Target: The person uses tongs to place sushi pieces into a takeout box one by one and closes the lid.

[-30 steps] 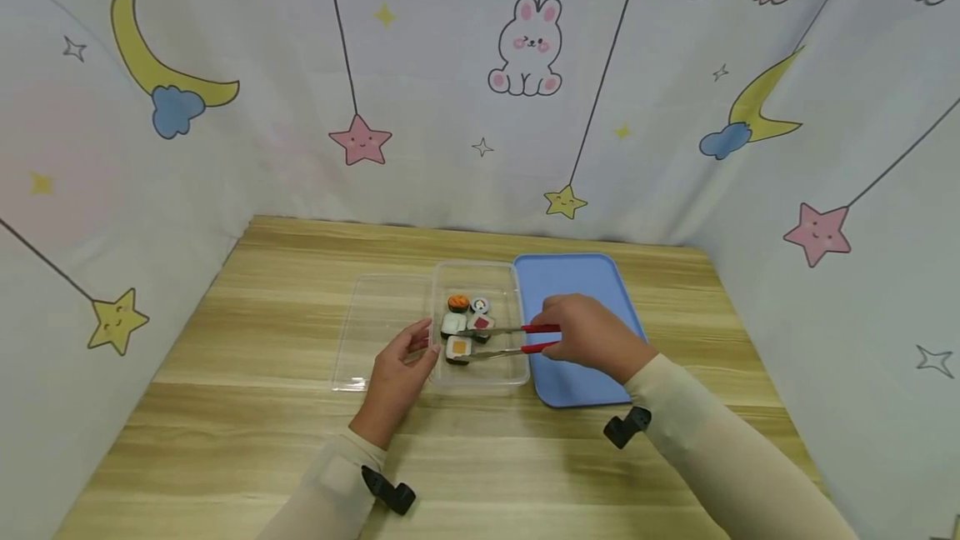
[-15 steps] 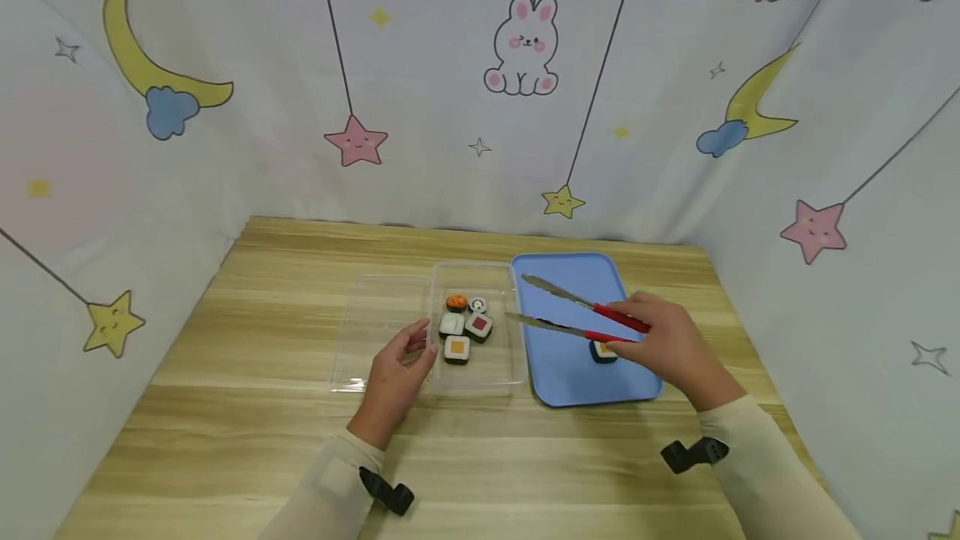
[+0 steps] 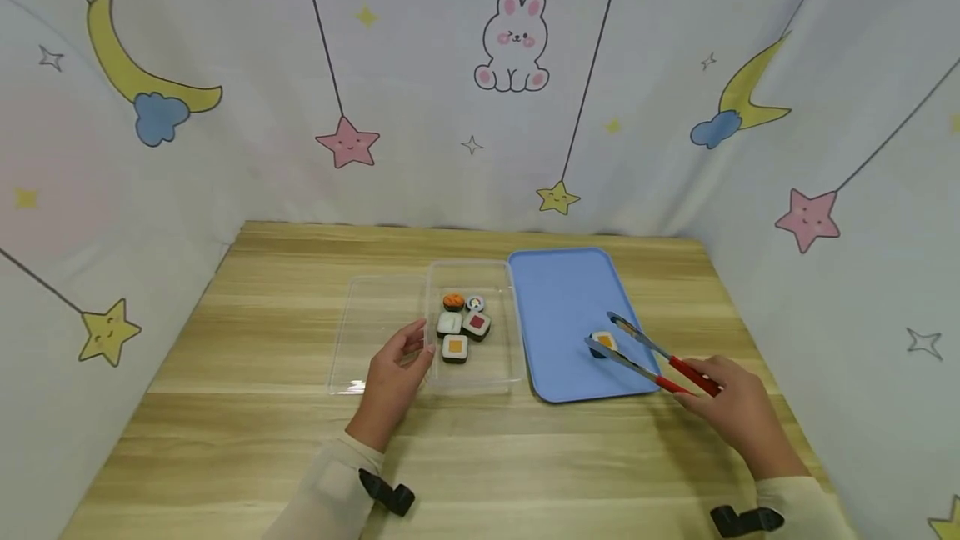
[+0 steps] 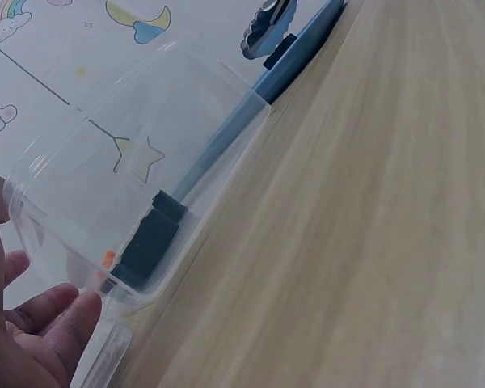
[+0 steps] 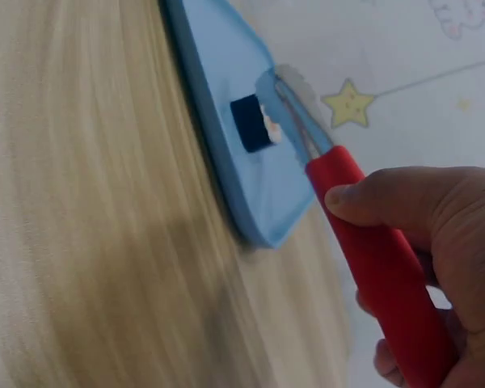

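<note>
My right hand (image 3: 738, 407) grips the red handles of metal tongs (image 5: 364, 242), whose arms are spread. Their tips reach around a sushi piece with an orange centre (image 3: 604, 342), which sits on the blue tray (image 3: 555, 298). In the right wrist view that piece shows a dark side (image 5: 250, 123). My left hand (image 3: 393, 377) rests its fingers against the left wall of a clear plastic box (image 3: 498, 365). Inside the box are several sushi pieces, among them one with a yellow-orange square (image 3: 454, 348), one with a red centre (image 3: 476, 324) and an orange-topped one (image 3: 453, 302).
A clear lid (image 3: 367, 315) lies left of the box, partly behind my left hand. The tray stands right beside the box on the wooden table (image 3: 285, 457). A printed curtain (image 3: 420, 190) encloses the table's back and sides.
My right hand has moved right with the tongs, from over the box to over the tray. The tongs now point at the piece on the tray. My left hand stays at the box.
</note>
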A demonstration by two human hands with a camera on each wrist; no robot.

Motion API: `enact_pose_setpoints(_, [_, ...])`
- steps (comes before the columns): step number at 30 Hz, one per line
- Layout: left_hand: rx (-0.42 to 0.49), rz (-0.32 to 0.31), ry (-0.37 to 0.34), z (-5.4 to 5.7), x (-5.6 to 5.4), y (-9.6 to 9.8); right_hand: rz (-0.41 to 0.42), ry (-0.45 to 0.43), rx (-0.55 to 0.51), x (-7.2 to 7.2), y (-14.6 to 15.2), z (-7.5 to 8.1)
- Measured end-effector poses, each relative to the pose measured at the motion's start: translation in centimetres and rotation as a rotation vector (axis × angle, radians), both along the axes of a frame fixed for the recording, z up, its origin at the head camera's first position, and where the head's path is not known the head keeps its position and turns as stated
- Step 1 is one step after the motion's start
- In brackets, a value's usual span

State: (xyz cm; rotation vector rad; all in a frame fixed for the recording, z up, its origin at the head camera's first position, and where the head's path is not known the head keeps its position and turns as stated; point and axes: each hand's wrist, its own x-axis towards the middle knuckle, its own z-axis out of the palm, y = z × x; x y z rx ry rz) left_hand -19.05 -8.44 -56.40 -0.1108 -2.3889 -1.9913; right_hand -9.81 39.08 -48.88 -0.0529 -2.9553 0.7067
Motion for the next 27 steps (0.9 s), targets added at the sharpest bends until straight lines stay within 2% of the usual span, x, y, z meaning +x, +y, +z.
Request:
enact_pose_setpoints(9, [0.006, -0.011, -0.010, 0.2, 0.0, -0.2, 0.015, 0.007, 0.038, 0.7, 0.1, -0.5])
enact_pose_setpoints(17, [0.001, -0.007, 0.006, 0.2, 0.0, -0.2, 0.025, 0.081, 0.027, 0.4, -0.4, 0.0])
enact_pose_setpoints(22, [0.020, -0.004, 0.010, 0.1, 0.0, -0.2, 0.059, 0.174, 0.001, -0.5, -1.3, 1.5])
enact_pose_setpoints(27, [0.023, -0.005, 0.011, 0.1, -0.1, -0.3, 0.120, 0.185, -0.016, -1.9, -3.3, 3.8])
